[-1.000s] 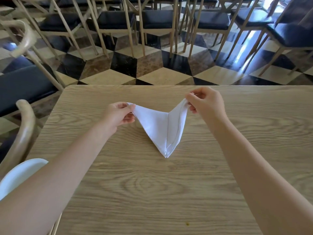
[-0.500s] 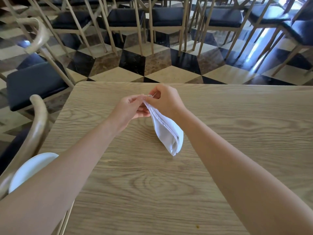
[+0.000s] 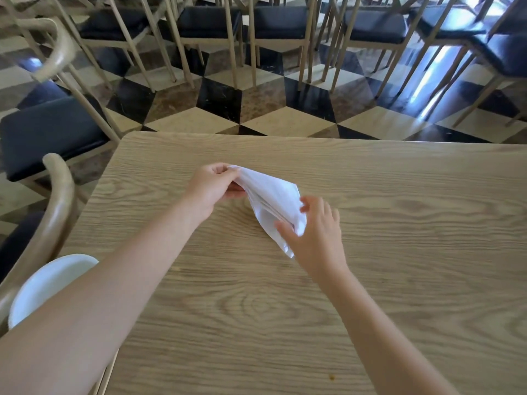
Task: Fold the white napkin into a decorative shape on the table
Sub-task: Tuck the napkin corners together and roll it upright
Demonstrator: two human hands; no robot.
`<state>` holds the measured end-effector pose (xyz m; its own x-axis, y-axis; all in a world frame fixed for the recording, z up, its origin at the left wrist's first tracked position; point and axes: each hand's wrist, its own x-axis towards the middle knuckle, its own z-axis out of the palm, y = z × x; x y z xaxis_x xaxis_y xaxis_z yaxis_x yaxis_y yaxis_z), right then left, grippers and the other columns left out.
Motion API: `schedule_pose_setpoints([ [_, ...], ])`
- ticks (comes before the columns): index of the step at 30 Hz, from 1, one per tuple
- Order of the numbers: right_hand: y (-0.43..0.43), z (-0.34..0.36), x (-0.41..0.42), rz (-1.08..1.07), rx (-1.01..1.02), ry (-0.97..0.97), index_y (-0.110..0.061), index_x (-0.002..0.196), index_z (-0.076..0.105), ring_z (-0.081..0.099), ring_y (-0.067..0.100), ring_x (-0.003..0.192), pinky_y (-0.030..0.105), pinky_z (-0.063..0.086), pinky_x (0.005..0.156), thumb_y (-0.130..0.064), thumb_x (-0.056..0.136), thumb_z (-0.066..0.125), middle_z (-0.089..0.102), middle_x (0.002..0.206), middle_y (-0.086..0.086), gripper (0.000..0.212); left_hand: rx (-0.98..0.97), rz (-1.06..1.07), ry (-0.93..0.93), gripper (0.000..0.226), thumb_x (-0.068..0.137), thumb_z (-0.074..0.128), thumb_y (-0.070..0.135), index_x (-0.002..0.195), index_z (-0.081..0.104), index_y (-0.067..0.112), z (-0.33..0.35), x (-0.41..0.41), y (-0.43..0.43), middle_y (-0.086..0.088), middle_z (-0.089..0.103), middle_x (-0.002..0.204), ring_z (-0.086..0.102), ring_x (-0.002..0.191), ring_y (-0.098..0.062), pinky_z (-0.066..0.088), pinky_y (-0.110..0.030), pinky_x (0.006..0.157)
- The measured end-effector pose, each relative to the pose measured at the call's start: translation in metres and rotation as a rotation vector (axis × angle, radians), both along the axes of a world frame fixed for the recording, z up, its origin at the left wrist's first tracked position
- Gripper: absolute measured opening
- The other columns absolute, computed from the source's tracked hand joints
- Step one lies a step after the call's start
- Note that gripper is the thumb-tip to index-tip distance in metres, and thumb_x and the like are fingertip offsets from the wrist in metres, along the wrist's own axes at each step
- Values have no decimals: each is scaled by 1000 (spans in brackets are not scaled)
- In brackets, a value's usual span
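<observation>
The white napkin [image 3: 271, 199] is folded into a narrow layered wedge that lies slanted on the wooden table [image 3: 399, 252], its point toward me. My left hand [image 3: 212, 188] pinches the far upper end of the napkin between thumb and fingers. My right hand [image 3: 316, 235] grips the near lower part, thumb on one side and fingers over the other. The napkin's tip pokes out just below my right thumb.
A white plate [image 3: 42, 286] sits off the table's left edge, partly behind my left forearm. A wooden chair back [image 3: 58, 206] curves at the left. Rows of dark-cushioned chairs [image 3: 279, 21] stand on the checkered floor beyond the table's far edge.
The two raised corners were brought together, closing the napkin from an open V into a narrow wedge. My right hand then left the top and slid down to grip the lower part.
</observation>
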<state>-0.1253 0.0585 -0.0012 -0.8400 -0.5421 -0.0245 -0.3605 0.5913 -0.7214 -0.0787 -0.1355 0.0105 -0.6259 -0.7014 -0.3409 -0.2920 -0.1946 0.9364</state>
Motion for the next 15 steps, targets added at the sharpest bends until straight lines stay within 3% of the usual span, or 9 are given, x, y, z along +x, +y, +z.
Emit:
schedule_pose_setpoints([
  [2,12,-18,13,-10,102,-5,-15,117,43,39,21,105,33,37,89,-36,77,68,48,109,-2,52,34,27,-1,11,89,55,5,88,63,-1,-2,-1,1,-11,66,80,67,62,-15,60,-25,59],
  [5,9,-34,19,-49,93,3,-12,109,45,43,25,102,35,38,87,-25,81,64,52,107,4,36,85,65,18,11,90,53,5,83,60,0,-4,2,3,-13,65,81,65,68,-19,60,-25,61],
  [9,8,-42,19,-147,-86,-19,-16,93,52,50,21,89,32,41,75,-16,81,63,57,90,-2,16,150,124,86,18,92,52,5,76,61,3,-9,14,0,-10,68,75,67,66,-16,60,-26,59],
  [12,12,-43,12,-261,-207,-73,-18,82,52,53,20,83,26,36,67,-15,80,66,59,84,-3,14,216,205,133,20,92,51,3,74,60,4,-17,31,-2,-7,69,66,69,59,-14,58,-25,55],
  [15,14,-41,-3,-292,-209,-2,-15,81,55,51,20,83,23,31,66,-14,77,69,59,82,-3,15,274,258,133,22,93,49,0,73,59,3,-31,50,5,-11,66,73,69,56,-14,58,-25,53],
])
